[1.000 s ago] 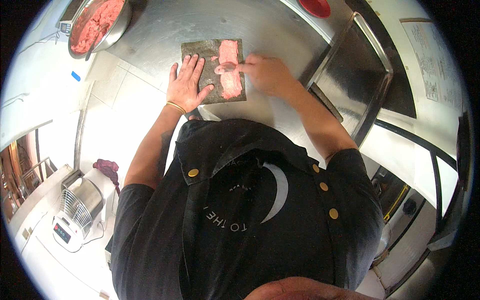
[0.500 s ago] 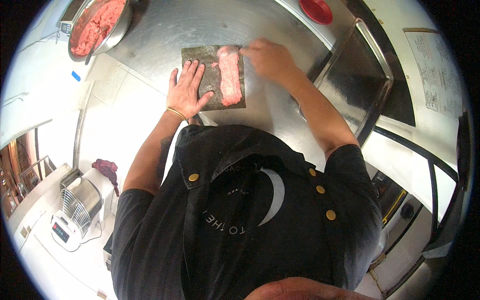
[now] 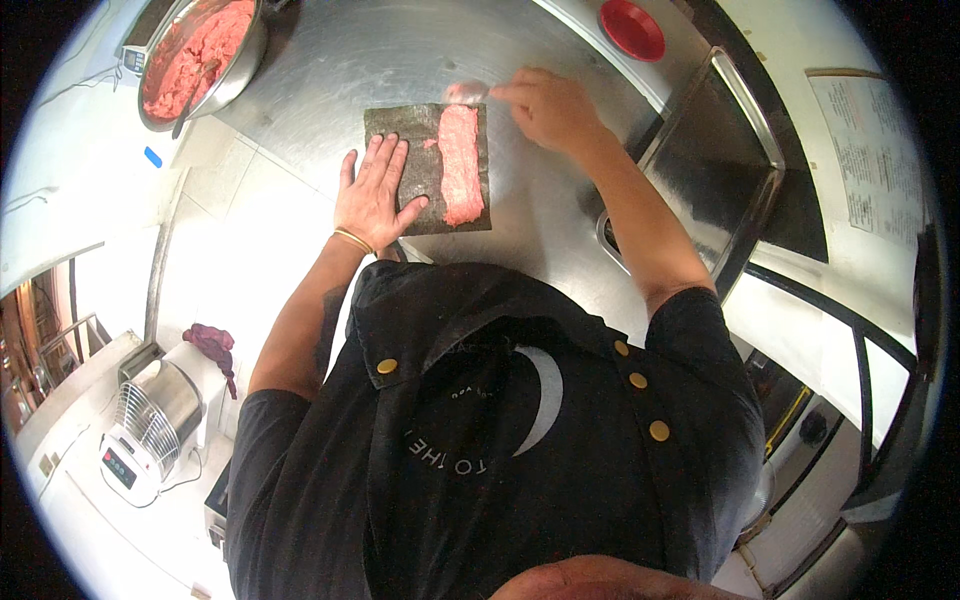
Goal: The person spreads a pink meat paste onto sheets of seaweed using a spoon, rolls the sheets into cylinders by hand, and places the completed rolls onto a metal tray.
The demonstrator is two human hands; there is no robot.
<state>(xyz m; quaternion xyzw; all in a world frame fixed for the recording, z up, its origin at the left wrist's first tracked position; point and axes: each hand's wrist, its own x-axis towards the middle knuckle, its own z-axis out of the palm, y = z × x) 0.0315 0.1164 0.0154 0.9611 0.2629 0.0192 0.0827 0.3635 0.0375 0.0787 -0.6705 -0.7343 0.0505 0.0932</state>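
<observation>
A dark green seaweed sheet (image 3: 415, 215) lies flat on the metal table. Along its right side runs a long strip of pink minced meat (image 3: 461, 165), with a small stray bit left of it. My left hand (image 3: 373, 190) rests flat on the sheet's left part, fingers stretched out and thumb spread toward the strip. Just beyond the sheet's far edge, my right hand (image 3: 550, 108) grips a spoon (image 3: 466, 93) by its handle. Some pink meat clings to the spoon's bowl, which is close to the strip's far end.
A steel bowl (image 3: 247, 70) of pink minced meat, a utensil standing in it, is at the far left beside a small scale (image 3: 134, 60). The steel table (image 3: 340, 50) bears the work. A red dish (image 3: 632, 29) sits far right, near a metal-rimmed dark panel (image 3: 700, 150).
The spoon in my right hand has gone from the strip's far end to just past the sheet's far edge. My left hand stays on the sheet. The whole view has shifted slightly.
</observation>
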